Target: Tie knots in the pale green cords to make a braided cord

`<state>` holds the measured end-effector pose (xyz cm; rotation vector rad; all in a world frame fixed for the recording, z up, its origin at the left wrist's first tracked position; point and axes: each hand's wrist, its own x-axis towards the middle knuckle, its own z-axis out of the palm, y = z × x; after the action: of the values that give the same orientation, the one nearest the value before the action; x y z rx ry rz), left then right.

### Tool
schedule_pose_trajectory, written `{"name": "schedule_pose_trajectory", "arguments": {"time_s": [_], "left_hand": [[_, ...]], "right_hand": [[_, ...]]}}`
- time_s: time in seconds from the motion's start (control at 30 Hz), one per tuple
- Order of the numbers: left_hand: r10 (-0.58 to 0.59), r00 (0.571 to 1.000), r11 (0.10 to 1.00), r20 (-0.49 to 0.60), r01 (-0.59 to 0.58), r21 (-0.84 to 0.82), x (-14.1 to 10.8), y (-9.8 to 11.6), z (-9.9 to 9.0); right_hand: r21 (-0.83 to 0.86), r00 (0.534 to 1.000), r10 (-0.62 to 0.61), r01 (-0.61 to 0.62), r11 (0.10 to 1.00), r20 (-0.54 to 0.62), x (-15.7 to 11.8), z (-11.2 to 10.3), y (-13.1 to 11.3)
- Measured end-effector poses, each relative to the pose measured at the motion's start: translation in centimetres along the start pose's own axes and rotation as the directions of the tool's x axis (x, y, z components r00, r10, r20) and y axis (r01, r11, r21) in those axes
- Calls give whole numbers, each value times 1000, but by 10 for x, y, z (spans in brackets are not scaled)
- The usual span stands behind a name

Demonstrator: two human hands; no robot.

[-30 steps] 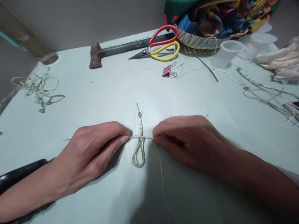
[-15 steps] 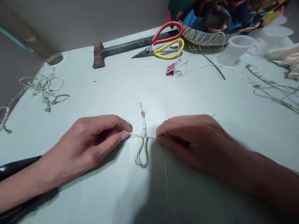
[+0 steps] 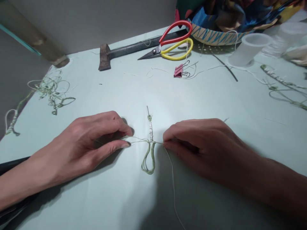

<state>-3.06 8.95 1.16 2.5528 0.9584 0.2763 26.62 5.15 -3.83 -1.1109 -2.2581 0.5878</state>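
Between my hands on the pale table lies a knotted cord piece [image 3: 151,129], white along its braided stem. A loop of green strands [image 3: 144,164] hangs from its lower end. My left hand [image 3: 93,139] is at its left, thumb and forefinger apart, with thin threads [image 3: 137,138] running from the knot into the gap between them. On the other side, my right hand [image 3: 199,147] pinches a white cord [image 3: 173,182] close to the knot. The cord's long tail drops from those fingertips toward the near edge of the picture.
Behind lie a hammer [image 3: 104,57], red-and-yellow-handled scissors [image 3: 176,41] and a pink binder clip [image 3: 178,71]. Knotted cords [image 3: 51,91] are heaped at left, more knotted cords [image 3: 285,81] at right. A basket of fabric [image 3: 216,37] and a translucent cup [image 3: 247,51] stand at the back right.
My left thumb and forefinger have parted and the hand has drawn slightly left from the knot. My right hand keeps its pinch. The whole view has shifted a little.
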Motion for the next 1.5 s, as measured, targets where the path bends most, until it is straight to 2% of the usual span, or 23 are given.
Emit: {"name": "schedule_pose_trajectory", "arguments": {"time_s": [0.23, 0.47, 0.63, 0.73, 1.13, 1.5], "left_hand": [[15, 999, 1000, -28, -15, 17, -1, 6, 6], [-89, 994, 996, -56, 88, -9, -5, 8, 6], [30, 999, 998, -25, -29, 59, -5, 8, 5], [62, 998, 994, -32, -58, 98, -6, 9, 6], [45, 999, 998, -15, -45, 44, -5, 9, 9], [65, 997, 995, -33, -62, 82, -2, 14, 10]], "right_hand": [[26, 1000, -25, 25, 999, -11, 0, -3, -2], [41, 1000, -14, 14, 999, -5, 2, -2, -2], [23, 1000, -21, 22, 999, -12, 2, -1, -1], [19, 1000, -24, 24, 1000, -11, 2, -2, 0], [-4, 999, -38, 38, 999, -19, -1, -1, 1], [24, 1000, -5, 4, 1000, 25, 1, -3, -3]]}}
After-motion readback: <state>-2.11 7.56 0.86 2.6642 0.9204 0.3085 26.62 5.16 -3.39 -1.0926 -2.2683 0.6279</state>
